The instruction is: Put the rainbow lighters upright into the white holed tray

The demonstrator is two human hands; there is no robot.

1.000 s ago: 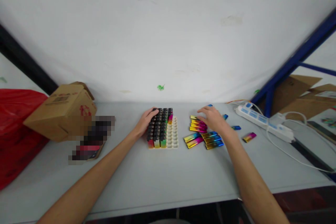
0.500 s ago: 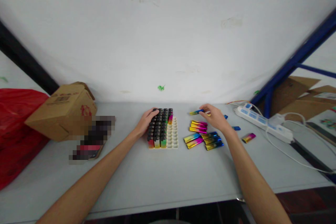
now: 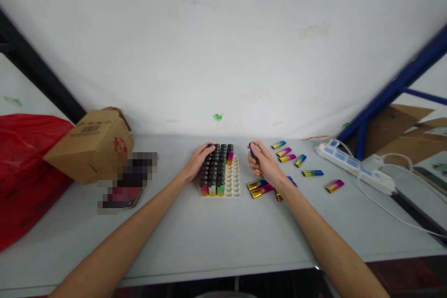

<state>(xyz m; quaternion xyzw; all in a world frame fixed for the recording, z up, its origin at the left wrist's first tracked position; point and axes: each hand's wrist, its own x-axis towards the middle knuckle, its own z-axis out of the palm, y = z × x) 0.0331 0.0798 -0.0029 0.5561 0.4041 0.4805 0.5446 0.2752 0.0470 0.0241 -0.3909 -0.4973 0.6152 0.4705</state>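
A white tray (image 3: 233, 186) holds rows of upright black-topped lighters (image 3: 213, 172), with bare slots along its right side. My left hand (image 3: 199, 160) rests on the tray's left edge, its thumb over the lighters at the back left and its fingers mostly hidden behind them. To the right of the tray, my right hand (image 3: 261, 160) is closed round a dark blue lighter (image 3: 252, 149), held above the table. Several shiny loose lighters (image 3: 261, 191) lie under and beside my right wrist, and others, such as a blue and yellow one (image 3: 312, 173), are scattered further right.
On the left are a red plastic bag (image 3: 28, 172), a cardboard box (image 3: 91, 146) and a blurred dark object (image 3: 129, 181). A white power strip (image 3: 354, 165) with cables lies at the right, near a blue frame (image 3: 391, 88). A pale wall rises behind the table (image 3: 209, 237).
My right hand has come left toward the tray with a lighter now raised upright in its grip, uncovering loose lighters at the back. My left hand stays at the tray. The view has shifted slightly.
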